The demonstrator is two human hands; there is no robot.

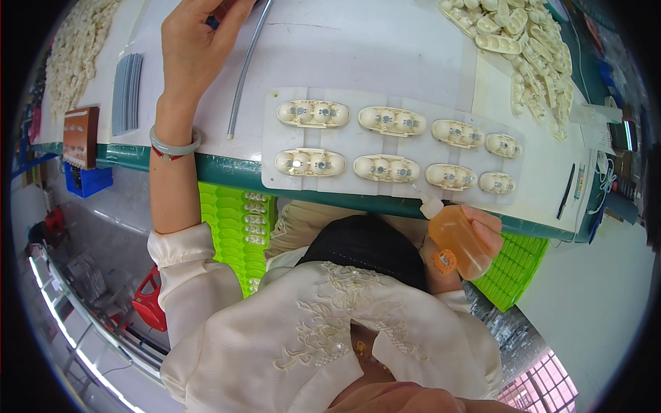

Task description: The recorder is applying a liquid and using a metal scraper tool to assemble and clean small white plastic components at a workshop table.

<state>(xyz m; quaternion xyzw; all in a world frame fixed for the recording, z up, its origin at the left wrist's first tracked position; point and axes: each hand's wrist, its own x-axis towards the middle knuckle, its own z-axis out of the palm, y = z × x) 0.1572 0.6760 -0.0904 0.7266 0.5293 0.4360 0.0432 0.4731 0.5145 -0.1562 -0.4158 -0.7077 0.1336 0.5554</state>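
My right hand (483, 230) is wrapped round a squeeze bottle (458, 237) of amber liquid with a white cap. The bottle is tilted, and its thin nozzle points at the near row of a white tray (275, 180). Cream oval plastic shells with small silvery discs stand there in two rows; the nozzle tip is by one near-row shell (385, 168). At the top edge my left hand (200, 34) has curled fingers, partly cut off by the frame, with something dark blue between them. A long thin grey rod (241, 86) lies beside it.
Heaps of cream parts lie at the far left (79, 58) and far right (533, 55). Grey strips (127, 94) and a brown box (81, 138) stand at left. Green moulded trays (224, 220) sit below the table's green front edge. A black pen-like tool (566, 191) lies at right.
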